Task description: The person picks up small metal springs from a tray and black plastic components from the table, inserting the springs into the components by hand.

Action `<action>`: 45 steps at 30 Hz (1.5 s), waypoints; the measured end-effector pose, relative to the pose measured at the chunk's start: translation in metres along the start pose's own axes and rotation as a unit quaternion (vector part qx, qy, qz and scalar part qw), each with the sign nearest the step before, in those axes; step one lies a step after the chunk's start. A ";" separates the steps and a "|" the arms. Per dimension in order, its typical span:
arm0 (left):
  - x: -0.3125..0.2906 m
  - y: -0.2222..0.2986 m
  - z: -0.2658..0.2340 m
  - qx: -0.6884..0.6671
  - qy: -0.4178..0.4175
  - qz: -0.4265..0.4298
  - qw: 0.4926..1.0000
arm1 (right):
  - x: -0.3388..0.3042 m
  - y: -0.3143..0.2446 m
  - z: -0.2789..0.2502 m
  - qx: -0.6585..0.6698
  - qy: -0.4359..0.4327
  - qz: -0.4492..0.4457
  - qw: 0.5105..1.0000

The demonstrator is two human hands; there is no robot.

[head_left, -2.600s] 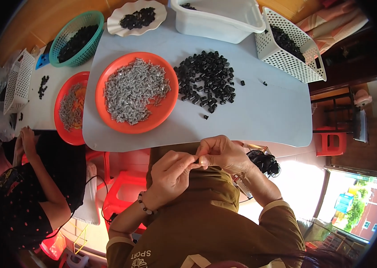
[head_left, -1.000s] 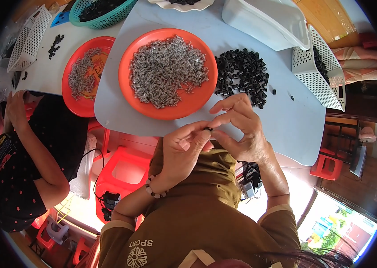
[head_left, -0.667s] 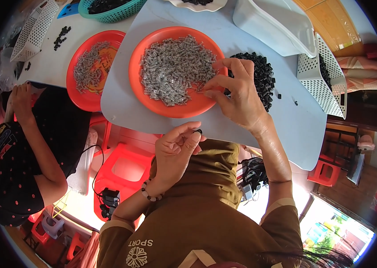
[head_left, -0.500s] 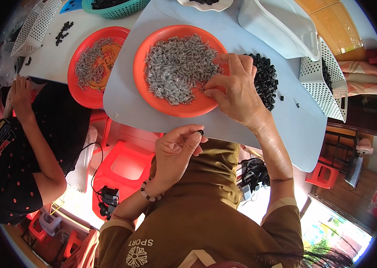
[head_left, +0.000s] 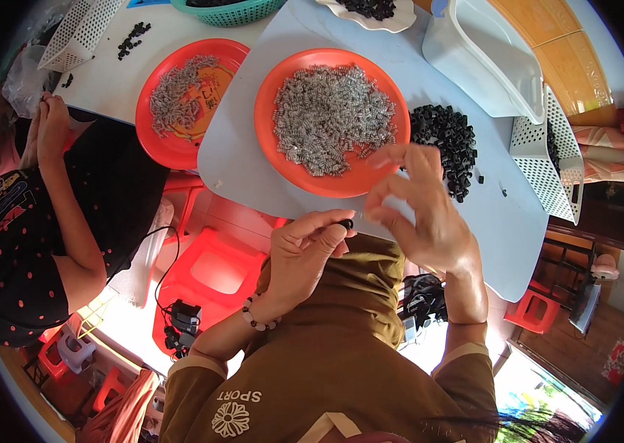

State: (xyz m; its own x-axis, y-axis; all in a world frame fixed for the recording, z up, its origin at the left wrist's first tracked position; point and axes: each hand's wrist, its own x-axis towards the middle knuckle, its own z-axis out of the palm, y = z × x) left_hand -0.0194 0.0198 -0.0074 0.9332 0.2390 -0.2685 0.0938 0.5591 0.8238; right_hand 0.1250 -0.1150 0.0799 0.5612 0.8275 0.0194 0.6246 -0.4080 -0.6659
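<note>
My left hand (head_left: 303, 251) is raised in front of my chest and pinches a small black part (head_left: 346, 223) between thumb and forefinger. Just to its right, my right hand (head_left: 424, 213) hovers blurred with fingers spread over the near edge of the grey table (head_left: 242, 166). Whether it holds anything small is unclear. Beyond both hands sits an orange plate (head_left: 271, 151) heaped with small silver springs (head_left: 330, 118). A pile of black parts (head_left: 445, 136) lies loose on the table to the plate's right.
A second orange plate (head_left: 155, 144) of springs sits left on a white table. Another person (head_left: 28, 214) sits there with hands together. A white tub (head_left: 485, 63), a perforated basket (head_left: 548, 159), a green basket (head_left: 227, 9) and a red stool (head_left: 212, 269) surround me.
My right hand has left the springs on the orange plate and drawn back toward my left hand. The left hand still holds the black part and has barely moved.
</note>
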 end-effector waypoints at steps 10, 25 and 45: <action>-0.004 -0.002 0.008 0.105 -0.031 0.116 0.987 | -0.024 -0.012 0.013 -0.056 0.032 -0.005 0.998; -0.003 -0.021 0.006 -0.103 -0.060 -0.067 0.991 | -0.051 0.062 -0.006 0.003 0.195 0.158 0.968; -0.001 -0.024 0.020 -0.026 -0.076 -0.109 0.991 | -0.056 0.110 -0.030 -0.216 0.163 0.091 0.958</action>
State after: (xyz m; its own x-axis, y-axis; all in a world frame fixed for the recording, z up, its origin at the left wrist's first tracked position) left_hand -0.0152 -0.0096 -0.0170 0.9349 -0.0118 -0.3546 0.2835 0.6258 0.7266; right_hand 0.1784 -0.2177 0.0274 0.7783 0.5917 0.2102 0.6271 -0.7144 -0.3105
